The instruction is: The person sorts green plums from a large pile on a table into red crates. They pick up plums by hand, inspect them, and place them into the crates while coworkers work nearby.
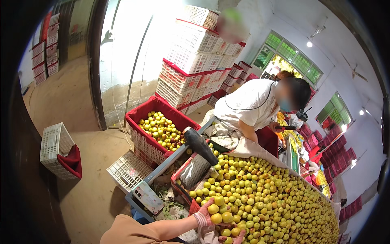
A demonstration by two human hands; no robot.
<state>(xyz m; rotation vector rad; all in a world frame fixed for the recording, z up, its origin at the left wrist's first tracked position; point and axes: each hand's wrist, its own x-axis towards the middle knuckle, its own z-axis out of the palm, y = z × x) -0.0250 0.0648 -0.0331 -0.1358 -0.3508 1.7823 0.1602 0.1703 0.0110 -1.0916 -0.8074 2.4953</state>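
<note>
A broad heap of yellow-green round fruit (262, 189) lies before me on a cloth-lined surface. My left hand (204, 212), in a pink and white striped glove, cups several of the fruit at the near edge of the heap. Just below it, low in the picture, my right hand (239, 237) shows gloved fingers around more of the fruit. A black hair dryer (199, 145) lies beyond my hands over a metal perforated chute. To the left, a phone in a floral case (148, 196) rests on the blue-grey metal frame (170, 160).
A red-lined crate (146, 149) of fruit stands beyond the frame, beside an empty white crate (129, 170). Another crate (53, 152) lies on the floor at left. Stacked crates (195, 48) line the wall. A masked co-worker (249, 103) leans over the heap's far side, holding a phone.
</note>
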